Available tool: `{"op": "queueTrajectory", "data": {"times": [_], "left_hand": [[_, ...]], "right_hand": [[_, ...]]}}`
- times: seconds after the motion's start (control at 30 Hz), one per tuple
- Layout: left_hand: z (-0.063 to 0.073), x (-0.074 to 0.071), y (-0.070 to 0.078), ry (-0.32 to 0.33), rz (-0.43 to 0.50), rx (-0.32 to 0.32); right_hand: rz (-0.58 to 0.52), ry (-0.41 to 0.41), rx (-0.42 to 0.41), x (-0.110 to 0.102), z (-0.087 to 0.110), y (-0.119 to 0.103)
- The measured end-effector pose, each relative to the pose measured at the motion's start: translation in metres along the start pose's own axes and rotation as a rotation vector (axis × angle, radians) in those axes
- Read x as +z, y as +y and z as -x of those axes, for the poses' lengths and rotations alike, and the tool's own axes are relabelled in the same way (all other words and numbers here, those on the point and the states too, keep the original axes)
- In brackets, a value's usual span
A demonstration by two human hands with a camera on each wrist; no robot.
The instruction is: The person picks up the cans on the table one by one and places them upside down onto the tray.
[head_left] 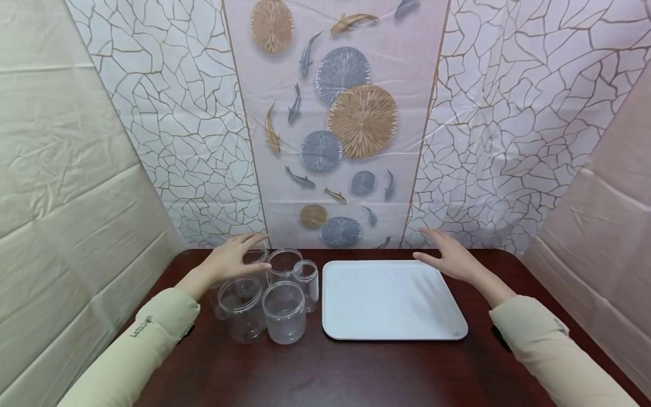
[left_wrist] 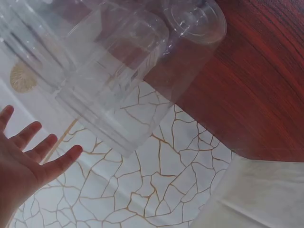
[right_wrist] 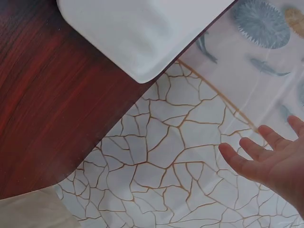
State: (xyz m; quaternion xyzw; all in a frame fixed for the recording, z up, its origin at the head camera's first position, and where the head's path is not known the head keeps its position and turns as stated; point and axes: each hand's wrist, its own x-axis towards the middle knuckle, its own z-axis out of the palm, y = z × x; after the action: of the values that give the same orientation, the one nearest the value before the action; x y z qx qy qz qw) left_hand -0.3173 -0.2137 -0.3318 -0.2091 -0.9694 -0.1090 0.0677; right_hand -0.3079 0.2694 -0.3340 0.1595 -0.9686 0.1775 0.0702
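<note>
My left hand (head_left: 235,259) is held over the back of a group of clear plastic jars, fingers spread and nothing in its grasp. At the front of the group are a wide jar (head_left: 245,323) and a frosted-looking jar (head_left: 285,328); a slim jar (head_left: 311,297) stands at the right. Part of the group is hidden behind my left hand and forearm. Over the back right corner of a white rectangular tray (head_left: 386,302) hovers my right hand (head_left: 451,257), empty, with fingers extended. In the left wrist view, jars (left_wrist: 118,95) show beyond the spread fingers (left_wrist: 61,161).
Jars and tray stand side by side on a dark red wooden table (head_left: 335,373). Close behind the table's back edge hangs a patterned cloth (head_left: 325,186). Plain beige cloth walls (head_left: 66,186) close in the left and right sides.
</note>
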Motion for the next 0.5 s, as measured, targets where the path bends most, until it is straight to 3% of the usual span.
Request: {"op": "queueTrajectory", "data": {"times": [0.5], "left_hand": [[0.017, -0.004, -0.009, -0.009, -0.049, -0.021]], "right_hand": [[-0.060, 0.011, -0.073, 0.006, 0.011, -0.013]]}}
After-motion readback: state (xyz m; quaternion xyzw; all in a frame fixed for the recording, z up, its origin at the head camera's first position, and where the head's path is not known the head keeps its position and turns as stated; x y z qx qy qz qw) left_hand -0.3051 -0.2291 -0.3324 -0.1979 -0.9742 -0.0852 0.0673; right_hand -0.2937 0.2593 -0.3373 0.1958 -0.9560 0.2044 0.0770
